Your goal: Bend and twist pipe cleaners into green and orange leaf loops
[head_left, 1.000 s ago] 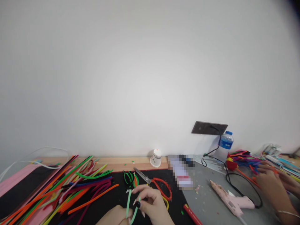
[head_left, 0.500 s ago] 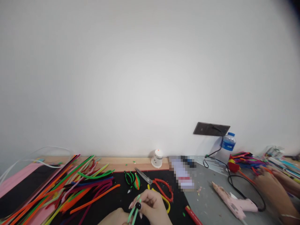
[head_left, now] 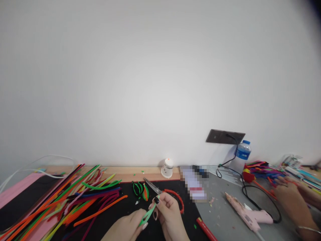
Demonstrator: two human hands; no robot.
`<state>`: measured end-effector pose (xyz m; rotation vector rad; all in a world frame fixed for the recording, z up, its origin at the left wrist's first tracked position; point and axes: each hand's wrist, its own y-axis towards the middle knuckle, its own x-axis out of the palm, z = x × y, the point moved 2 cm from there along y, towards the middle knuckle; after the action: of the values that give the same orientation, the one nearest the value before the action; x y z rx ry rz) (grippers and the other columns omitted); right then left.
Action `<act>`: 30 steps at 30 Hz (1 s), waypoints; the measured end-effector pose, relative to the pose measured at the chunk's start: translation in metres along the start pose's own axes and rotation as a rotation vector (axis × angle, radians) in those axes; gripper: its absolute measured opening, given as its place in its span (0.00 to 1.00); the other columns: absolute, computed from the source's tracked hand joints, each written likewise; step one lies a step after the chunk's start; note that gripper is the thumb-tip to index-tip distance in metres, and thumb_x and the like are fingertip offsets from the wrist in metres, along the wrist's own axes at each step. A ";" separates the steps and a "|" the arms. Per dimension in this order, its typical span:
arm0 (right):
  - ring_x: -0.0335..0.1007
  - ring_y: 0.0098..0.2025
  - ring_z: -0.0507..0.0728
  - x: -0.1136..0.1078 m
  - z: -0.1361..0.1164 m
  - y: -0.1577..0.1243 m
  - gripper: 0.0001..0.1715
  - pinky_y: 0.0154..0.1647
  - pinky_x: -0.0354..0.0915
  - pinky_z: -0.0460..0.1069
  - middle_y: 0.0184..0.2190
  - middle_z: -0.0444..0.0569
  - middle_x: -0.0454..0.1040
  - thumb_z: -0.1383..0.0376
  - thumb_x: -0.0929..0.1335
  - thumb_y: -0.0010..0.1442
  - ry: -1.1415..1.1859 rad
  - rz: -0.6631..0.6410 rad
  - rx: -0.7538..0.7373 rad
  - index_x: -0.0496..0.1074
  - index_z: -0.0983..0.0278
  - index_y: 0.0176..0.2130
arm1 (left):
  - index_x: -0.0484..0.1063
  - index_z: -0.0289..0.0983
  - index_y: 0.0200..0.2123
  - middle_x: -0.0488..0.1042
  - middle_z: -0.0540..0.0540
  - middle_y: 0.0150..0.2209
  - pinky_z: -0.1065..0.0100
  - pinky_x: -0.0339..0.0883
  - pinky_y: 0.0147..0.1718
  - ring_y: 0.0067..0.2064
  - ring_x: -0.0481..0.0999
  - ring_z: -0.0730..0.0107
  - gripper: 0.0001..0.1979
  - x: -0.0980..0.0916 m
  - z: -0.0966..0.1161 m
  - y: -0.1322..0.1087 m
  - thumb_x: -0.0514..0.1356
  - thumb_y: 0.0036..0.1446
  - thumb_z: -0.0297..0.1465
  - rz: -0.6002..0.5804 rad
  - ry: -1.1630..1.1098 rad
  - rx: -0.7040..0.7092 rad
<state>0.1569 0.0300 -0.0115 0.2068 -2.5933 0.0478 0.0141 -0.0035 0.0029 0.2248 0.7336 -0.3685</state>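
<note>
We've got one pair of scissors [head_left: 164, 193], one glue gun [head_left: 247, 217], and both hands, left [head_left: 127, 227] and right [head_left: 168, 214], pinching one green pipe cleaner [head_left: 147, 216].

You have one scissors [head_left: 164, 193], one glue gun [head_left: 247, 216] and one bottle [head_left: 240, 155] before you. One cup [head_left: 167, 168] stands at twelve o'clock. Two hands [head_left: 127, 228] of yours show; pipe cleaners [head_left: 75, 201] are too many to count.
</note>
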 end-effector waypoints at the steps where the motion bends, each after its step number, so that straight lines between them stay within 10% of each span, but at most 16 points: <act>1: 0.61 0.18 0.47 0.000 0.000 0.000 0.14 0.19 0.51 0.41 0.18 0.47 0.72 0.62 0.72 0.45 0.002 0.006 0.002 0.65 0.68 0.24 | 0.67 0.41 0.34 0.75 0.49 0.32 0.75 0.63 0.31 0.32 0.75 0.68 0.10 0.000 -0.001 0.001 0.47 0.56 0.27 0.014 0.031 0.002; 30: 0.57 0.17 0.46 -0.001 -0.001 0.002 0.17 0.15 0.56 0.41 0.20 0.47 0.69 0.57 0.71 0.46 0.100 0.028 0.030 0.71 0.70 0.28 | 0.67 0.41 0.29 0.69 0.49 0.27 0.74 0.62 0.31 0.29 0.68 0.69 0.13 0.002 -0.014 0.003 0.44 0.57 0.32 0.155 -0.083 0.141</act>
<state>0.1576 0.0320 -0.0115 0.1745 -2.4970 0.1050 0.0079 0.0035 -0.0081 0.3948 0.6051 -0.2800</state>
